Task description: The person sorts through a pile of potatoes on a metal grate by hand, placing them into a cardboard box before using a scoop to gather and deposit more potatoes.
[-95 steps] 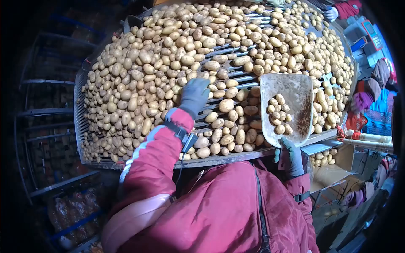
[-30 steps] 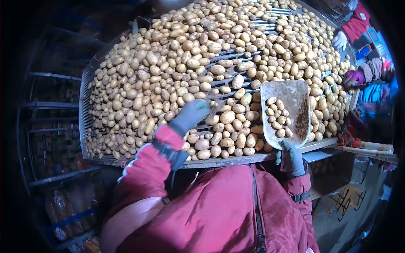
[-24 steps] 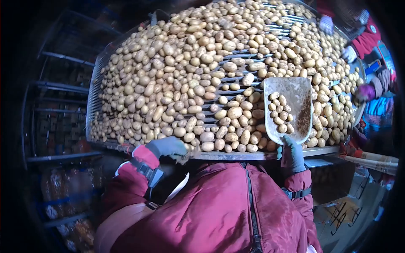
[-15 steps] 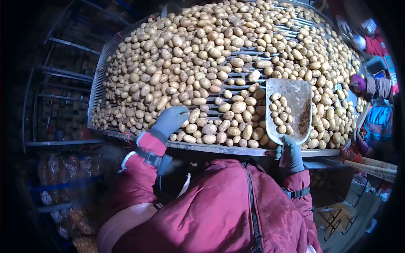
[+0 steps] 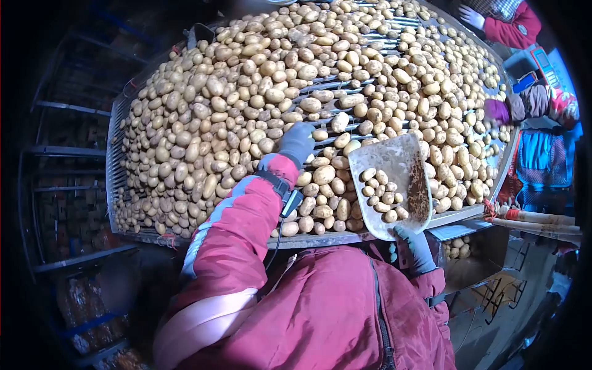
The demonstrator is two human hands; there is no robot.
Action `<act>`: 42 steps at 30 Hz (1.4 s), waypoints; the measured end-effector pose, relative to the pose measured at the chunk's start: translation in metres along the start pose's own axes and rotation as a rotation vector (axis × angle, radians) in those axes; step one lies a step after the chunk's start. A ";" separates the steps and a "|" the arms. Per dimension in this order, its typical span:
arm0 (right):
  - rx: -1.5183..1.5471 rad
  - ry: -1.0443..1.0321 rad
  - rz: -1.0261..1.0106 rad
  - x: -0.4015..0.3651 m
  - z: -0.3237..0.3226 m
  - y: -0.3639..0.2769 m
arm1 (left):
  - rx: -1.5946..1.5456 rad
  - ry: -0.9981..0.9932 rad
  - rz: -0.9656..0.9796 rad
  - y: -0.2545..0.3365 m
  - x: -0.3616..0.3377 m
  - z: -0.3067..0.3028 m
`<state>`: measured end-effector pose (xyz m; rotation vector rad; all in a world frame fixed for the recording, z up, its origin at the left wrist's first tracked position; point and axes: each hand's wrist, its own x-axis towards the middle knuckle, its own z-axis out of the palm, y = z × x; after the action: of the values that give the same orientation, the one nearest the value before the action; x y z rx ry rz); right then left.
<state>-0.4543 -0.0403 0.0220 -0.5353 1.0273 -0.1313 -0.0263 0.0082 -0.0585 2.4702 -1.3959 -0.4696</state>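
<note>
Many potatoes [image 5: 209,123] lie spread over a slatted metal table [image 5: 345,239]. My left hand [image 5: 297,143], in a grey glove, reaches in over the middle of the potatoes; its fingers are bent down and mostly hidden, so a hold on anything cannot be made out. My right hand [image 5: 414,248], in a grey-green glove, is closed on the near end of a worn white scoop [image 5: 410,179] at the table's front edge. Several small potatoes [image 5: 382,196] lie in the scoop, which rests over the other potatoes.
At the far right, a co-worker's purple-gloved hand [image 5: 497,111] touches the potatoes. Another person's red sleeve [image 5: 512,28] shows at the top right. Metal racks [image 5: 74,151] stand at the left. A blue bag [image 5: 542,157] and light poles [image 5: 536,217] are at the right.
My left hand has moved farther in and to the right over the potatoes. The scoop is now tilted and nearer the front edge, with the small potatoes still in it. The view has shifted.
</note>
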 end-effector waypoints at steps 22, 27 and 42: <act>0.011 0.107 0.079 0.018 0.015 0.002 | 0.470 -0.003 0.166 0.000 0.038 -0.019; 0.140 0.127 0.049 0.019 0.019 0.008 | 0.537 -0.046 0.274 -0.012 0.025 -0.022; 0.201 0.143 0.086 0.017 0.019 0.006 | 0.189 -0.001 0.300 -0.045 0.096 0.058</act>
<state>-0.4307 -0.0341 0.0136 -0.3017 1.1602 -0.1965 0.0318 -0.0562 -0.1425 2.3367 -1.8492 -0.2847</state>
